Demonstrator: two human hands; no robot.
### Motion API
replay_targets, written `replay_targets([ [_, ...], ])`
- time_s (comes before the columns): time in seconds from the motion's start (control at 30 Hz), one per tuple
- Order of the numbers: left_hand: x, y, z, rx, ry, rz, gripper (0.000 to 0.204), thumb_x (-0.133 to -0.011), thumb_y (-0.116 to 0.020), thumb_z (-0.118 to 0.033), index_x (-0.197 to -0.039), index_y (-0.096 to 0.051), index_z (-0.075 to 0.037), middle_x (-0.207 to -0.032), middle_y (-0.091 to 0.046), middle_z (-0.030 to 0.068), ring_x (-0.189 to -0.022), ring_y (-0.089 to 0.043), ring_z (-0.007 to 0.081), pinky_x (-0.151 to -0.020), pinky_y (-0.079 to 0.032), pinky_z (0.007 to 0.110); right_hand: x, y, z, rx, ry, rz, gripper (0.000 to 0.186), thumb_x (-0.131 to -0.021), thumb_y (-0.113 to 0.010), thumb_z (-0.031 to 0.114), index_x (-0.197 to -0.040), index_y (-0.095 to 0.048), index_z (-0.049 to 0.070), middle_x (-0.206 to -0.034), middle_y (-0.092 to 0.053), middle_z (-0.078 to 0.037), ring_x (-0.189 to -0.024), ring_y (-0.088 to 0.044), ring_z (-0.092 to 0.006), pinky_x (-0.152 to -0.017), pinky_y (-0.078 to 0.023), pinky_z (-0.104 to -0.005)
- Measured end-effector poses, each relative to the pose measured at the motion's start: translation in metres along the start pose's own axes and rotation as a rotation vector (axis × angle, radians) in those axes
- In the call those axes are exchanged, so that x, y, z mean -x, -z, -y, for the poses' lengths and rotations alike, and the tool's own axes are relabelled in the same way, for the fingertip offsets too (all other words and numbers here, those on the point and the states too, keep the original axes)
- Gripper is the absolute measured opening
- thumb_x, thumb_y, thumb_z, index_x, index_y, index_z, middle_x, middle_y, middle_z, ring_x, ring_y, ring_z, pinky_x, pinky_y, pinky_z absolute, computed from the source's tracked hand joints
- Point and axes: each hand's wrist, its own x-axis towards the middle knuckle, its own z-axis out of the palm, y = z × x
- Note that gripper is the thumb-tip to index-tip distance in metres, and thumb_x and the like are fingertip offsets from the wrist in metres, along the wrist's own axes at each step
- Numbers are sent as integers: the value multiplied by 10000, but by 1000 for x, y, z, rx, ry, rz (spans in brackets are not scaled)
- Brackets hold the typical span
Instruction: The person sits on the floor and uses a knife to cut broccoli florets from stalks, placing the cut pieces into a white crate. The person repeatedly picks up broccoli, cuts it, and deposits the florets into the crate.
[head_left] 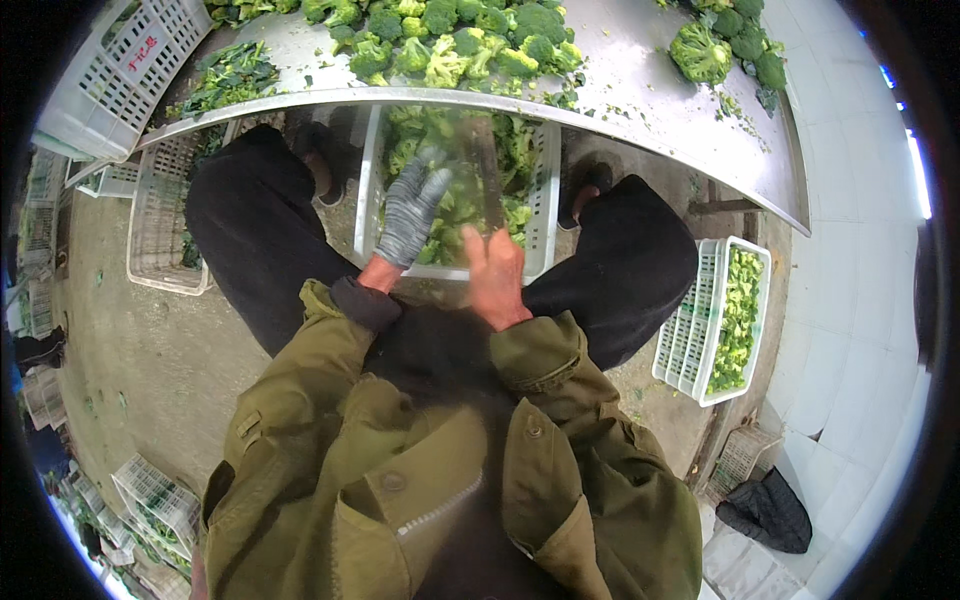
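Observation:
Between my knees stands a white plastic crate (545,200) filled with green broccoli pieces (437,245). Over its left half is my left hand (408,212) in a grey knitted glove, its fingers closed about a blurred broccoli piece (460,190). My right hand (494,275) is bare and grips a knife at the crate's near edge; the handle is hidden in the fist. The narrow, dark, smeared knife blade (487,175) points away from me over the broccoli, just right of the glove.
Ahead is a metal table (620,110) with a heap of broccoli florets (450,45), trimmed leaves (230,75) and larger heads (700,52). Its edge overhangs my crate. An upright white crate (120,75) stands at far left, another crate (150,230) below it. Stacked crates (712,320) hold cut pieces at right.

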Motion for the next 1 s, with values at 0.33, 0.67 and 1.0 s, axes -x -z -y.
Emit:
replay_targets([
  [0.33, -109, 70, -103, -1158, -584, -331, 504, -933, -672, -362, -1291, -600, -14, -1239, -632, 234, -1103, -628, 360, -974, -493, 424, -3, 4, -7, -106, -141, 39, 289, -973, -641, 205, -801, -569, -16, -616, -551, -147, -523, -509, -269, -512, -377, -433],
  [0.67, -182, 87, -87, -1830, -158, 68, 434, -924, -638, -401, -1308, -653, -200, -1301, -617, 211, -1188, -606, 362, -998, -482, 432, 0, 6, -15, -174, -226, 63, 319, -989, -633, 158, -773, -486, -26, -636, -458, -63, -591, -386, -161, -530, -338, -398],
  [1.0, -119, 40, -122, -701, -445, -262, 482, -845, -742, -188, -1286, -592, -66, -1116, -639, 198, -1020, -635, 311, -911, -515, 405, -2, 9, -11, -312, -328, 56, 237, -1004, -608, 165, -852, -539, -2, -687, -507, -15, -562, -443, -116, -493, -356, -326],
])
